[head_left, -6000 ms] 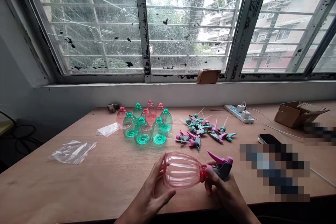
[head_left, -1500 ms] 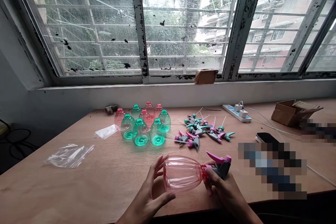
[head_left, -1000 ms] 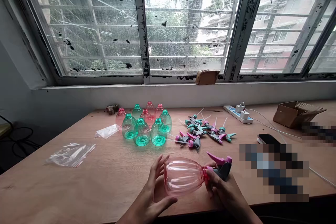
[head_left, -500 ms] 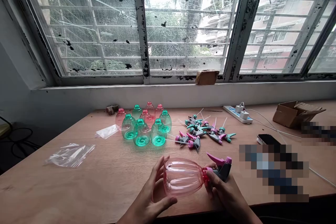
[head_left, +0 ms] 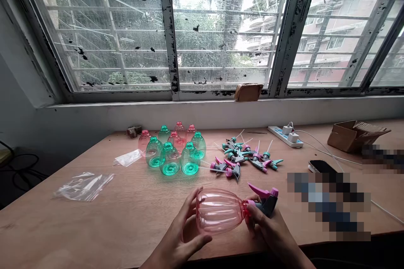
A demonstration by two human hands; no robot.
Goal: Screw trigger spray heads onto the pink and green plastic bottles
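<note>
Pink ribbed clear bottle (head_left: 217,211), lying sideways, pink-grey trigger sprayer (head_left: 264,200) attached

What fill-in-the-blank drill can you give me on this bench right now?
The left hand cups the body of the ____ bottle. Its trigger sprayer is gripped by the ____. The three nearest standing bottles are ____.
Missing: pink; right hand; green.

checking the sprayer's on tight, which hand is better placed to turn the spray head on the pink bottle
Right, likely: the right hand grips the spray head at the neck, while the left hand cups the pink bottle.
</note>
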